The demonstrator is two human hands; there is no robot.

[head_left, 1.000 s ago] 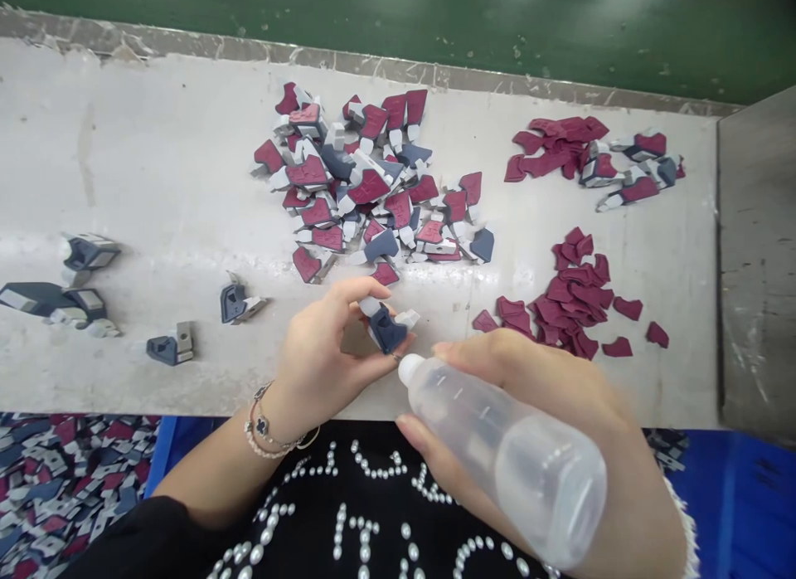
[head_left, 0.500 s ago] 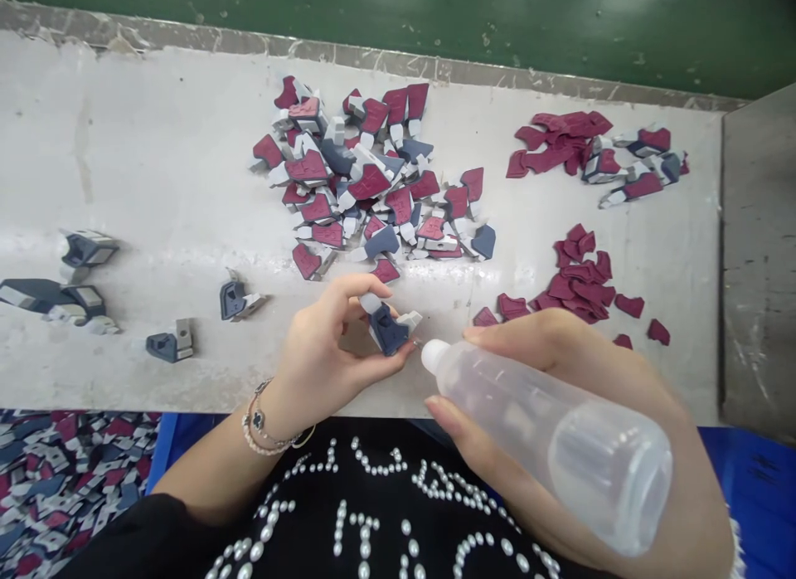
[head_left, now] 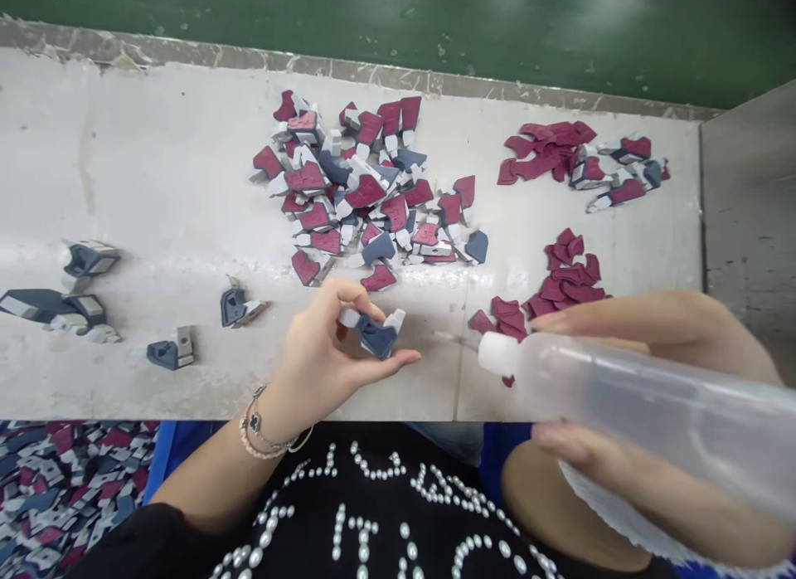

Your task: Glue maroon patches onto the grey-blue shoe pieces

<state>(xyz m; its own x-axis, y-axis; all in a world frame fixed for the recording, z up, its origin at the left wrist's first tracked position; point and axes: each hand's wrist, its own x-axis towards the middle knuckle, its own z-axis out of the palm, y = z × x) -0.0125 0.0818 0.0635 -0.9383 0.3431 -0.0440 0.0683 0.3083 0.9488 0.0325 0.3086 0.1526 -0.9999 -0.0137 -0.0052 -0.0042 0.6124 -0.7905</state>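
Between the thumb and fingers of my left hand (head_left: 332,351) is a small dark blue and light grey part (head_left: 376,337), its hollow side up. My right hand (head_left: 659,396) is wrapped round a translucent bottle (head_left: 622,396) with a white cap (head_left: 497,353) and a thin needle tip. The tip points left at the held part, with a gap between them. Beyond my hands lies a heap of maroon, blue and grey parts (head_left: 366,196). Loose maroon pieces (head_left: 569,284) lie in a pile behind the bottle.
More maroon pieces (head_left: 550,143) and assembled parts (head_left: 628,174) lie at the back right of the white table (head_left: 174,172). Several blue-grey parts (head_left: 233,307) sit at the left. A blue bin (head_left: 164,454) full of parts stands below the front edge. A metal wall (head_left: 752,206) rises at right.
My right hand has drawn the bottle back to the right, away from the held part. My left hand still holds the part, slightly further left.
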